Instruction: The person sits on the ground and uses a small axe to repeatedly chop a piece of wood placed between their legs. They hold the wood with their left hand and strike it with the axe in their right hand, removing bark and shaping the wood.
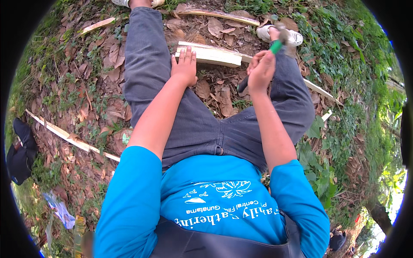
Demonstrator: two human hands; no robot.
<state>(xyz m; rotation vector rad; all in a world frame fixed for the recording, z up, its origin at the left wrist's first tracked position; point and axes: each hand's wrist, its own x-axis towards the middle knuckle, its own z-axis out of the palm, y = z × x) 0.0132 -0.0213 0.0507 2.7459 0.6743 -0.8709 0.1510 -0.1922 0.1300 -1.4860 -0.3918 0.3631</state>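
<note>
Between my outstretched legs lies a short stack of pale sawn wood pieces. My left hand rests on the left end of it, fingers stretched out and palm down. To the right of the wood, my right hand is wrapped round the handle of a hammer. The handle is green near the head and dark at its lower end. The hammer's head is raised near my right shoe and smeared by motion, apart from the wood as far as I can see.
Long thin wood strips lie on the leaf-strewn ground: one at the left, one beyond the stack, another running under my right leg. A black item sits at far left, near crumpled plastic. Green plants grow at right.
</note>
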